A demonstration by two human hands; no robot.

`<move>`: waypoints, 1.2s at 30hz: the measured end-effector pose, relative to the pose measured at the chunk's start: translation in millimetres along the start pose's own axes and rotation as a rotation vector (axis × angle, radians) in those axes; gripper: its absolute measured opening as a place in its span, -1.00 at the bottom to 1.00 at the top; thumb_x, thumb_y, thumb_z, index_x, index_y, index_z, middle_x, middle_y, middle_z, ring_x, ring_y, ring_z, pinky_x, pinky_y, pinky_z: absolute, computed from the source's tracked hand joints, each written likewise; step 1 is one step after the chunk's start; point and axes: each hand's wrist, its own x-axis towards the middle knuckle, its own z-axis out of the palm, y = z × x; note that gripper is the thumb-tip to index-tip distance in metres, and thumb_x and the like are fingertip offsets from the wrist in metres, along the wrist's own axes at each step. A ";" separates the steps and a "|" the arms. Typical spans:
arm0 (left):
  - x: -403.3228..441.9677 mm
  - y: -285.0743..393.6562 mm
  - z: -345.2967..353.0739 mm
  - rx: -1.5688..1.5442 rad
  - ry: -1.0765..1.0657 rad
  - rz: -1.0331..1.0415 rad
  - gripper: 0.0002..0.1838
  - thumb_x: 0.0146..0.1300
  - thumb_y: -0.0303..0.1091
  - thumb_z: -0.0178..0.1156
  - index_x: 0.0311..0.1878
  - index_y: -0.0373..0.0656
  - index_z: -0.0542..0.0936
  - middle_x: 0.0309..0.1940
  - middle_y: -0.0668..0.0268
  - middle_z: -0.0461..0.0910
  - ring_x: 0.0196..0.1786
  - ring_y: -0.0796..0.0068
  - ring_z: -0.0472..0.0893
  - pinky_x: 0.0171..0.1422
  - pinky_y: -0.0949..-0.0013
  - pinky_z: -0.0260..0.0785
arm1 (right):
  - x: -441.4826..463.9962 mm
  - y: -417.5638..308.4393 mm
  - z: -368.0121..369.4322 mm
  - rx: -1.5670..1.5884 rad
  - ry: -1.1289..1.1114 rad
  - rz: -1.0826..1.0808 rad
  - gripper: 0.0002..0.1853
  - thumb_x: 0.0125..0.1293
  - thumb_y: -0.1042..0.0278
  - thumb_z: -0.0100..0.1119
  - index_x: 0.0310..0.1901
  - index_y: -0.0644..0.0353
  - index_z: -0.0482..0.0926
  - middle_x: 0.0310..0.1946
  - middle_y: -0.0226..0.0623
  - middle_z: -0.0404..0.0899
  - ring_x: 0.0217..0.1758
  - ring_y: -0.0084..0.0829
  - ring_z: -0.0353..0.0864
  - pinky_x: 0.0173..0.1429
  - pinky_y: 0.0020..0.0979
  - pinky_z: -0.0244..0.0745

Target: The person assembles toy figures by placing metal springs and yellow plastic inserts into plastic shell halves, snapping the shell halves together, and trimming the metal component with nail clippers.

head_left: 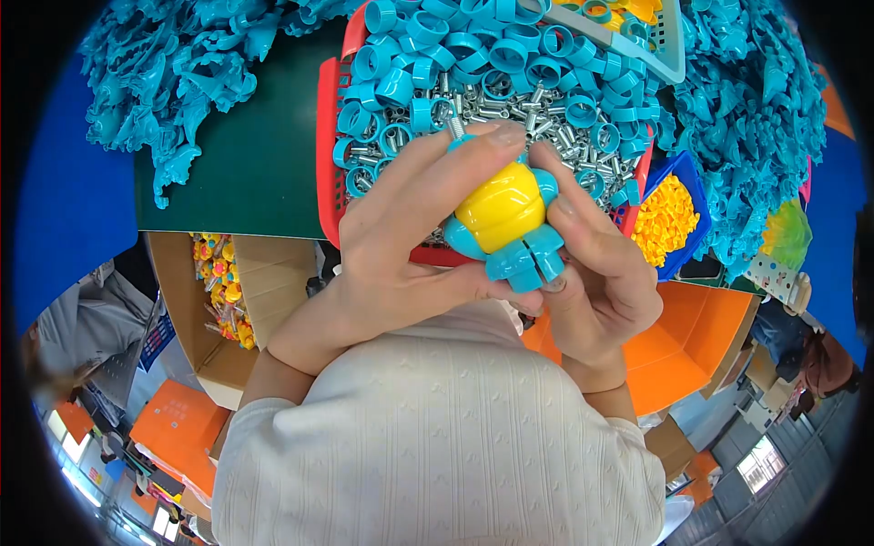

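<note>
Toy (501,211), green table (250,173), cardboard box (278,278), windows (760,466)

A large basket (329,155) is standing on the table (264,136) before the person, with metal pieces (569,141) lying inside and rings (397,86) lying among and over them. A left heap (182,73) and a right heap (746,118) are flanking it. A bin (685,168) (small chips (667,221) are filling it) is sitting just right. Between left hand (401,209) and right hand (605,273), a toy (503,207) is hanging over the basket's near edge. Lower left, a carton (173,264) is standing.
</note>
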 end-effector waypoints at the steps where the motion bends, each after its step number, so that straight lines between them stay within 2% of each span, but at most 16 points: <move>1: 0.1 0.5 -0.1 -0.009 0.000 0.005 -0.22 -0.32 -0.39 0.48 0.11 -0.29 0.41 0.05 0.12 0.47 0.05 0.17 0.48 0.13 0.30 0.34 | -0.3 -0.2 -0.5 -0.006 -0.019 -0.003 -0.66 0.06 0.60 0.20 -0.08 0.48 0.47 0.02 0.37 0.35 0.07 -0.01 0.49 0.00 -0.39 0.46; 2: 0.3 1.1 -0.3 -0.009 0.000 0.006 -0.22 -0.32 -0.39 0.48 0.11 -0.29 0.41 0.05 0.12 0.47 0.05 0.17 0.48 0.13 0.30 0.34 | -0.2 -1.6 -0.1 -0.006 -0.019 -0.003 -0.66 0.06 0.60 0.20 -0.08 0.48 0.47 0.02 0.37 0.35 0.07 -0.01 0.49 0.00 -0.39 0.46; 4: 1.2 3.1 -1.7 -0.002 0.007 -0.031 -0.20 -0.29 -0.41 0.47 0.14 -0.29 0.39 0.08 0.07 0.43 0.08 0.17 0.45 0.13 0.30 0.33 | 0.6 -5.2 2.4 0.149 -0.011 0.105 -0.57 0.05 0.56 0.25 -0.02 0.48 0.43 0.11 0.37 0.26 0.21 -0.01 0.34 0.15 -0.31 0.35; 8: 2.4 4.8 -1.1 0.159 -0.030 0.002 -0.20 -0.26 -0.45 0.44 0.17 -0.29 0.35 0.10 0.02 0.40 0.09 0.16 0.43 0.14 0.29 0.33 | 0.7 -4.1 10.8 0.226 -0.020 0.106 -0.47 0.05 0.60 0.24 0.10 0.47 0.33 0.20 0.32 0.15 0.32 -0.01 0.17 0.27 -0.23 0.21; 10: -1.3 0.5 6.4 0.183 0.011 0.026 -0.10 -0.23 -0.42 0.45 0.26 -0.28 0.23 0.10 0.02 0.39 0.06 0.22 0.45 0.09 0.31 0.35 | 0.8 -2.2 13.4 0.184 0.034 0.136 -0.34 0.03 0.62 0.26 0.19 0.44 0.20 0.24 0.24 0.11 0.35 -0.03 0.10 0.32 -0.20 0.16; 11: -2.7 1.9 6.2 0.183 0.010 0.029 -0.10 -0.23 -0.42 0.45 0.26 -0.28 0.23 0.10 0.02 0.39 0.06 0.22 0.45 0.09 0.31 0.35 | 2.3 -2.9 10.7 0.168 0.014 0.123 -0.29 0.05 0.65 0.23 0.24 0.43 0.10 0.24 0.20 0.12 0.34 -0.05 0.14 0.30 -0.20 0.21; 13: -8.1 6.8 2.8 -0.182 0.022 -0.195 0.18 -0.25 -0.17 0.50 0.37 -0.21 -0.07 0.10 -0.02 0.36 0.15 0.16 0.39 0.19 0.23 0.28 | 2.7 -3.8 7.1 0.230 0.041 0.130 -0.28 0.05 0.65 0.23 0.24 0.43 0.09 0.24 0.19 0.13 0.33 -0.06 0.15 0.29 -0.21 0.24; 16: -4.3 1.9 -13.5 -0.331 -0.018 -0.217 0.26 -0.37 -0.08 0.53 0.37 -0.21 -0.07 0.05 0.01 0.40 0.13 0.17 0.40 0.16 0.23 0.29 | 1.0 -5.3 3.5 0.319 0.024 0.159 -0.27 0.05 0.63 0.23 0.24 0.43 0.08 0.23 0.17 0.16 0.32 -0.09 0.19 0.26 -0.22 0.29; 17: -0.1 4.3 -18.8 -0.254 -0.036 -0.263 0.02 -0.30 -0.19 0.51 0.28 -0.25 0.19 0.01 0.18 0.45 -0.04 0.40 0.45 0.06 0.41 0.28 | 0.7 -5.6 2.9 0.348 -0.022 0.179 -0.27 0.05 0.60 0.24 0.25 0.43 0.08 0.22 0.16 0.18 0.30 -0.10 0.22 0.24 -0.23 0.31; 18: 2.2 3.8 -22.6 -0.252 -0.033 -0.262 0.02 -0.30 -0.19 0.51 0.28 -0.25 0.19 0.01 0.18 0.45 -0.04 0.40 0.45 0.06 0.41 0.28 | 0.8 -5.9 2.8 0.377 -0.069 0.199 -0.26 0.06 0.58 0.24 0.25 0.43 0.08 0.21 0.14 0.20 0.29 -0.11 0.25 0.23 -0.24 0.33; 19: 4.6 2.4 -25.7 -0.126 -0.104 -0.184 -0.08 -0.32 -0.17 0.50 0.19 -0.24 0.32 -0.04 0.22 0.46 -0.04 0.40 0.45 0.06 0.40 0.28 | 3.1 -6.3 6.2 0.326 -0.021 0.183 -0.33 0.05 0.52 0.28 0.20 0.41 0.21 0.16 0.07 0.29 0.21 -0.18 0.35 0.21 -0.29 0.35; 20: 6.0 1.5 -27.1 0.000 -0.175 -0.106 -0.17 -0.33 -0.15 0.50 0.11 -0.23 0.44 -0.09 0.26 0.48 -0.04 0.40 0.45 0.06 0.39 0.28 | 4.0 -7.0 4.4 0.326 -0.022 0.181 -0.33 0.05 0.52 0.28 0.20 0.41 0.21 0.16 0.07 0.29 0.21 -0.18 0.35 0.21 -0.29 0.35; 21: 6.2 2.0 -19.8 -0.128 -0.059 -0.108 -0.32 -0.34 -0.15 0.50 -0.05 -0.21 0.57 -0.15 0.27 0.49 -0.07 0.40 0.45 0.02 0.41 0.29 | 4.2 -7.6 1.0 0.235 -0.027 0.177 -0.39 0.02 0.49 0.30 0.14 0.40 0.30 0.10 0.02 0.35 0.15 -0.23 0.39 0.18 -0.32 0.37; 25: 0.4 7.7 -22.0 -0.067 -0.096 -0.137 -0.29 -0.33 -0.15 0.50 -0.01 -0.21 0.54 -0.14 0.26 0.48 -0.10 0.43 0.45 -0.05 0.46 0.31 | 0.8 -6.2 -1.9 0.096 0.006 0.163 -0.51 -0.04 0.42 0.35 -0.02 0.37 0.50 -0.04 -0.07 0.48 -0.03 -0.34 0.47 0.05 -0.40 0.40; 31: -3.6 7.3 -20.9 -0.032 -0.071 -0.134 -0.29 -0.31 -0.18 0.50 0.01 -0.21 0.53 -0.14 0.25 0.48 -0.12 0.46 0.45 -0.10 0.50 0.32 | 2.8 -5.9 0.2 0.059 0.021 0.169 -0.52 -0.04 0.40 0.34 -0.03 0.37 0.51 -0.09 -0.10 0.51 -0.08 -0.33 0.48 -0.02 -0.42 0.40; 36: 0.6 5.2 -17.9 -0.168 -0.087 -0.152 -0.29 -0.32 -0.31 0.52 0.01 -0.25 0.50 -0.06 0.20 0.48 -0.04 0.38 0.47 0.01 0.40 0.35 | 2.0 -3.9 -2.4 0.023 -0.009 0.179 -0.53 -0.02 0.39 0.32 -0.02 0.35 0.52 -0.10 -0.11 0.52 -0.10 -0.33 0.48 -0.05 -0.43 0.40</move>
